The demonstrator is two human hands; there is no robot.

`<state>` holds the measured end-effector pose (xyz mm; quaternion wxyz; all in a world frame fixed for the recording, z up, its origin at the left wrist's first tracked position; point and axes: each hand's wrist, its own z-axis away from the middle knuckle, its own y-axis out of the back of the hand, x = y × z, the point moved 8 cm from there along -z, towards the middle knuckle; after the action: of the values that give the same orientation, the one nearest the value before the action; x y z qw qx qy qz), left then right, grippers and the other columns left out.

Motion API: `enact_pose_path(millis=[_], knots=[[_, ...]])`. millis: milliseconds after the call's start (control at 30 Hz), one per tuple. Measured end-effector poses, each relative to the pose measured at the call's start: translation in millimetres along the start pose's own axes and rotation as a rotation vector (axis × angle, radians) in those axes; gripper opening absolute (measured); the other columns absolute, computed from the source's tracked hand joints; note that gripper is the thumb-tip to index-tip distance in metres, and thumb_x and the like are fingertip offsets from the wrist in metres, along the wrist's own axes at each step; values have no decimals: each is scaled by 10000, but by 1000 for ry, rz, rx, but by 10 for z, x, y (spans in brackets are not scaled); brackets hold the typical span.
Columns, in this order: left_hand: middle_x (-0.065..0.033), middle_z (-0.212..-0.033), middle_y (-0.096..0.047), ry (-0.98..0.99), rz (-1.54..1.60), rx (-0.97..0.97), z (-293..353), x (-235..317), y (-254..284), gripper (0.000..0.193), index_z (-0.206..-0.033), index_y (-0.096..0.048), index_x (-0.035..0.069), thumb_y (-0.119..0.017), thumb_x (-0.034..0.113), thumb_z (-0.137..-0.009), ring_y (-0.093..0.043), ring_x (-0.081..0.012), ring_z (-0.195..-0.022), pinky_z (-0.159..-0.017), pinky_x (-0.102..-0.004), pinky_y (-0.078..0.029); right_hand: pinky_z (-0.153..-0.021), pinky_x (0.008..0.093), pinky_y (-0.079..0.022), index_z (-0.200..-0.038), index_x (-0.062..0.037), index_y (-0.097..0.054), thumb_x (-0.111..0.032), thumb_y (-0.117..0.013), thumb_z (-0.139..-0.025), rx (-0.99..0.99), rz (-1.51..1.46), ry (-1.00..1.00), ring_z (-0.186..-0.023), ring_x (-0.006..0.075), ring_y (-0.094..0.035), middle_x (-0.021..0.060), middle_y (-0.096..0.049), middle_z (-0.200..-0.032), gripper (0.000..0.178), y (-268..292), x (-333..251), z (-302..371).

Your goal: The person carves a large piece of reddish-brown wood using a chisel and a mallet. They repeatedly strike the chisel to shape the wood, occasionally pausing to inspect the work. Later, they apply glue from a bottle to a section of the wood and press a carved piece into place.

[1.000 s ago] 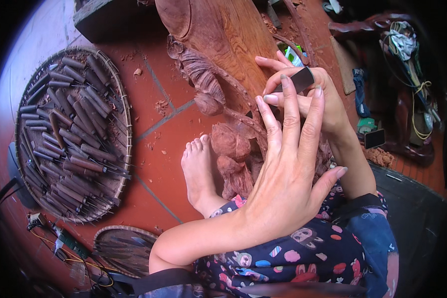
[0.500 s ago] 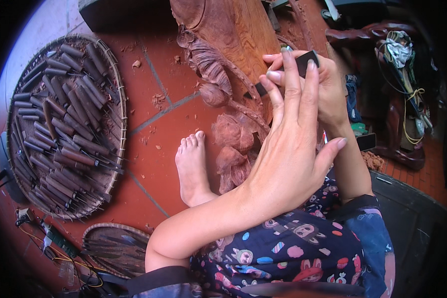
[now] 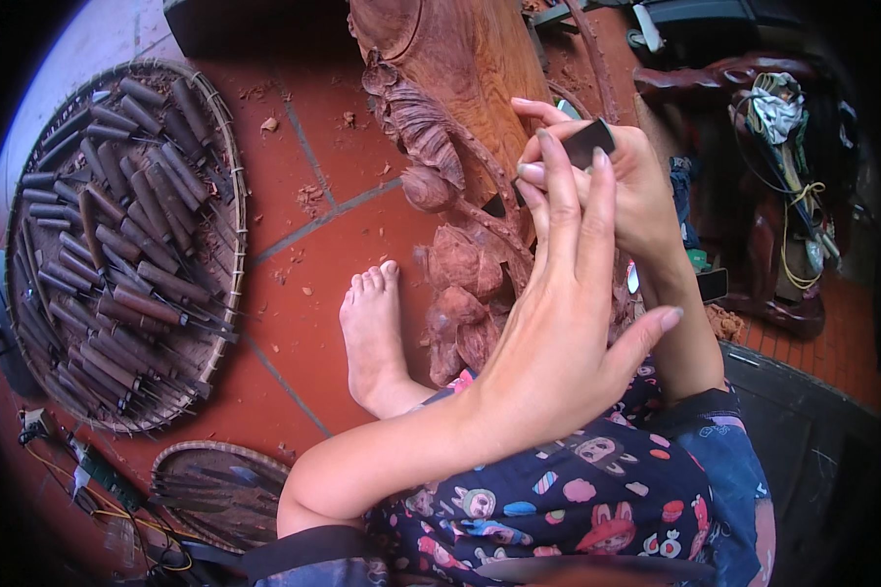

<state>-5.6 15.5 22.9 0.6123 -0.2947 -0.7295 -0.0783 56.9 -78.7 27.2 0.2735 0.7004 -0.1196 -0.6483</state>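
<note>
My right hand [image 3: 631, 186] is closed round a dark flat bar [image 3: 589, 143], held above the carved reddish wood piece [image 3: 458, 259]. One squared end of the bar shows by my left fingertips. A dark edge lower down, near the carved stem, may be its other end; fingers hide the part between. My left hand [image 3: 563, 323] crosses in front with fingers stretched out and thumb spread. Its fingertips touch the bar, but its palm holds nothing. The wood is carved with buds, a curled leaf and a stem beside a smooth, grained slab.
A round woven tray [image 3: 237, 196] on the left holds many wooden-handled carving tools. Below it sits a smaller basket [image 3: 181, 448] of dark blades, beside a power strip [image 3: 108, 479] with cords. My bare foot [image 3: 372, 333] rests on red tiles; a dark wooden stand [image 3: 783, 313] is at right.
Both hands have shifted slightly towards me together with the bar, which the right hand still grips. The left fingers stay stretched against it. The whole view has moved a little.
</note>
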Motion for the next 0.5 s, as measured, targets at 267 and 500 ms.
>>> enact_pose_path(millis=[267, 500], knots=[[-409, -1515, 140, 14, -104, -67, 42, 61, 7, 1065, -1504, 32, -89, -730, 250, -842, -94, -579, -1414, -1153, -511, -252, -947, 382, -514, -902, 31, -697, -33, -676, -829, 38, 3, -41, -795, 139, -683, 63, -697, -748, 100, 7, -28, -3], [-421, -1509, 140, 10, -77, -12, -53, 78, 82, 1110, -1497, 50, -101, -750, 286, -832, -24, -560, -1427, -1160, -515, -225, -816, 330, -516, -895, 13, -704, -121, -688, -807, 135, 83, -128, -733, 151, -675, 107, -711, -774, 161, 14, 47, -27]])
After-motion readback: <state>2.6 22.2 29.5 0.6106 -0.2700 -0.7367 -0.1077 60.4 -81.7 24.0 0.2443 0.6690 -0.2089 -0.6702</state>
